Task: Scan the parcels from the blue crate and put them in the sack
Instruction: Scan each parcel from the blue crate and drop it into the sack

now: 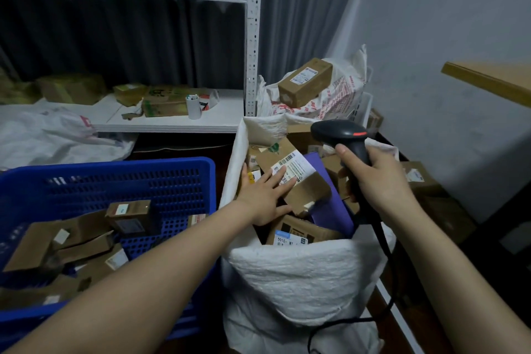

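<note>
Over sack mouth, right of blue crate: left hand fingers straight, spread, pressing labelled parcel down among others, likely settling it. Right hand wrapped round scanner, held clear, ready. Unscanned parcels lie in crate, near left.

Open sack mouth between blue crate and scanner.
</note>
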